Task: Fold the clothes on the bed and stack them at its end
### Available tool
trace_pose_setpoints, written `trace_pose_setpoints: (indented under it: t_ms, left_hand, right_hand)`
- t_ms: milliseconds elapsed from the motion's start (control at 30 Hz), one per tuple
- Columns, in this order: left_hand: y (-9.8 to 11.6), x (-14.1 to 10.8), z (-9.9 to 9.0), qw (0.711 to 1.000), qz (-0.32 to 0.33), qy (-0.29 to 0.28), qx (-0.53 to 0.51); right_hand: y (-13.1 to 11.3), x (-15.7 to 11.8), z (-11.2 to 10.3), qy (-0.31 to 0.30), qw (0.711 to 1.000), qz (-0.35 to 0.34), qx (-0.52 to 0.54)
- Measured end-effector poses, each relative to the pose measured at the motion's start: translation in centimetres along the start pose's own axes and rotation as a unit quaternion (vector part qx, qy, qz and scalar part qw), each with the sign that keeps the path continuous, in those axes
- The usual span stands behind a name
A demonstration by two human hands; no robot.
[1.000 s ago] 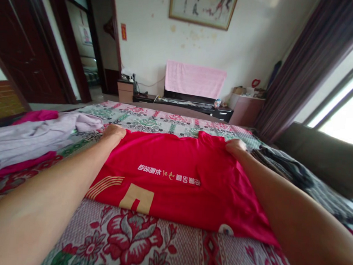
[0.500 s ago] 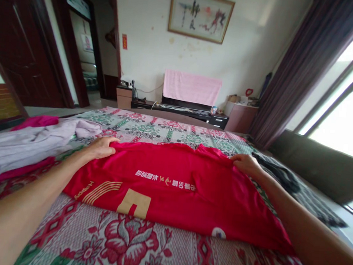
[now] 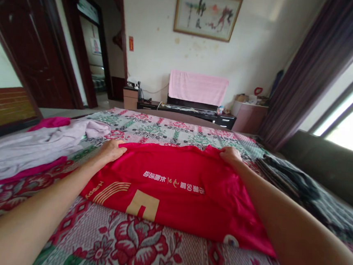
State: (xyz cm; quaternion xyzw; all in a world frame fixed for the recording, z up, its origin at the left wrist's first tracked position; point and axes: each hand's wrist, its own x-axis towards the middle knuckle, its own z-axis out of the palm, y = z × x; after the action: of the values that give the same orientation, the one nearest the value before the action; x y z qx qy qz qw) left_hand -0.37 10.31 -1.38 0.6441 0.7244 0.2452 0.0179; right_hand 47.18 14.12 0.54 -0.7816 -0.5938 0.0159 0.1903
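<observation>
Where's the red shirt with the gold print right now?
In the head view, the red shirt lies mid-picture on the flowered cloth, its far edge held by the left hand and right hand, with pale clothes off to the left.

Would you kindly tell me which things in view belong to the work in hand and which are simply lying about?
In use:
- red garment, spread flat
- left hand and right hand, gripping its far edge
- flowered cover, beneath it

Lying about:
- pale clothing, on the left
- dark striped cloth, on the right
- pink cloth, draped by the wall
</observation>
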Motion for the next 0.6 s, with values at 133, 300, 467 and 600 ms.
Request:
trace_pose_setpoints:
  t_ms: [133,300,467,600]
  left_hand:
    - [0.7,-0.3,-1.2,0.998,-0.056,-0.017,-0.024]
    - [0.3,-0.4,-2.5,0.992,-0.075,-0.002,-0.102]
    - [-0.6,-0.4,-3.2,0.999,-0.019,-0.002,-0.039]
    - [-1.1,-0.4,-3.1,0.999,-0.013,-0.025,0.024]
  right_hand:
    - [0.2,-0.5,-0.7,0.053,0.998,0.0,0.016]
    - [1.5,-1.5,-3.5,0.097,0.993,-0.018,0.066]
    - [4.0,-3.7,-5.8,-0.008,0.99,-0.106,0.092]
    - [4.8,-5.3,-7.0,-0.121,0.962,-0.206,0.129]
